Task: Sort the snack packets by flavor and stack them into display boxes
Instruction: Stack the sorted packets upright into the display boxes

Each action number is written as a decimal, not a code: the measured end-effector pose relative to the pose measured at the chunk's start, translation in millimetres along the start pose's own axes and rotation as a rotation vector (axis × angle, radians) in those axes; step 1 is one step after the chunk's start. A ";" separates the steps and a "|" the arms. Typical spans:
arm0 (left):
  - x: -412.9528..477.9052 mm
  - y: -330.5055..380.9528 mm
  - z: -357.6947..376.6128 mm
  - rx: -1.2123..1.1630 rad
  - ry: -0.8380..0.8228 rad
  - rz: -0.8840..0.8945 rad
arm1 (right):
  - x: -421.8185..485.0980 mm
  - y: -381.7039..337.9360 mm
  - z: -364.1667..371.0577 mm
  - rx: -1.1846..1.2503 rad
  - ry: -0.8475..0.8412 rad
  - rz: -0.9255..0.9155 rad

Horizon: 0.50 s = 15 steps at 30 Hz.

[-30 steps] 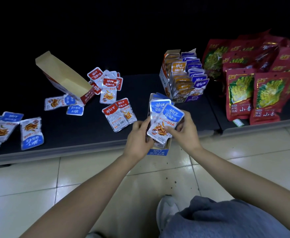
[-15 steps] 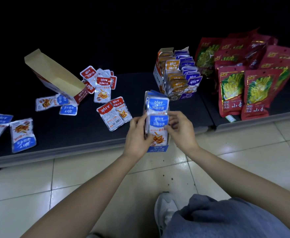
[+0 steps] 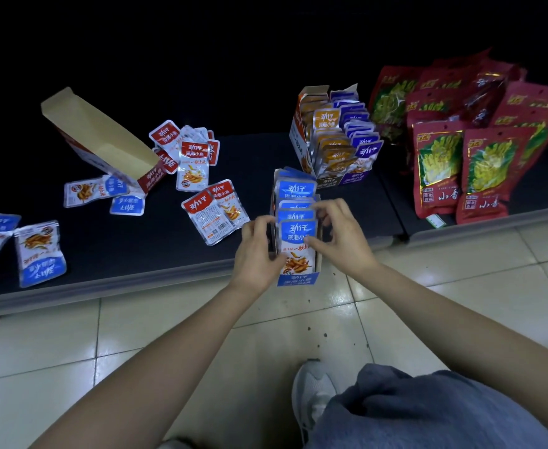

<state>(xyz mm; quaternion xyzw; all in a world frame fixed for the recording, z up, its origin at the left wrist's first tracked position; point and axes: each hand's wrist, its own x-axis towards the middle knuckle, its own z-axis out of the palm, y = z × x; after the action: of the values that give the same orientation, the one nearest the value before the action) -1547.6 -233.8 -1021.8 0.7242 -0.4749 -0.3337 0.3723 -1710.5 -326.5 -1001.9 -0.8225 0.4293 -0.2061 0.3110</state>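
At lower centre, the front blue packet (image 3: 298, 251) is being pinched at its left edge by the left hand (image 3: 259, 251) and at its right edge by the right hand (image 3: 340, 241). It is being held upright in the blue box (image 3: 297, 279) at the edge of the shelf (image 3: 120, 254). "劲仔" and "深海小" are being shown on it. At upper right, "小香" is being shown on red bags (image 3: 438, 170).

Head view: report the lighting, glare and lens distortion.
Head view: only the near scene is lit, and everything behind the dark shelf is black. Head view: pale glare patches sit on the glossy floor tiles. Head view: the wide lens bows the shelf's front edge into a curve. Head view: print on the front blue packet reads sharp.
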 end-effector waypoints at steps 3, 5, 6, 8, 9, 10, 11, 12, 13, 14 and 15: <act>0.4 3.1 0.3 -0.004 -0.006 0.015 | -8.8 10.2 6.6 -0.001 0.015 -0.026; 0.5 4.1 0.1 0.028 -0.019 0.020 | -10.4 13.4 6.4 0.035 0.046 -0.017; 0.7 3.8 -0.2 0.039 -0.024 0.023 | -9.6 13.3 4.7 0.047 0.047 -0.016; 0.8 3.4 -1.4 0.051 -0.029 0.026 | -6.6 11.3 1.6 0.061 -0.015 -0.015; 0.8 3.4 -2.1 0.044 -0.037 0.020 | -5.4 9.5 0.9 0.068 -0.060 -0.012; 0.9 3.3 -2.7 0.029 -0.048 0.015 | -4.3 8.5 1.1 0.074 -0.086 -0.009; 1.1 3.7 -3.2 0.020 -0.063 0.014 | -3.3 8.0 1.2 0.077 -0.084 -0.011; 1.1 4.5 -3.5 0.018 -0.080 0.018 | -2.0 7.0 0.8 0.077 -0.067 -0.019; 0.9 5.7 -3.8 0.022 -0.092 0.024 | -0.1 6.0 -0.3 0.073 -0.048 -0.031; 1.1 6.3 -3.9 0.026 -0.098 0.025 | 2.6 5.3 -2.0 0.065 -0.031 -0.047; 1.7 7.4 -4.4 0.027 -0.096 0.019 | 5.8 4.7 -4.1 0.060 -0.019 -0.058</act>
<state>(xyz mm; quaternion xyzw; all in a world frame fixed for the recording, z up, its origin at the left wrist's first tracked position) -1546.7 -236.4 -1013.6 0.7078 -0.5034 -0.3581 0.3425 -1712.6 -334.7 -1001.7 -0.8270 0.3958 -0.2200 0.3333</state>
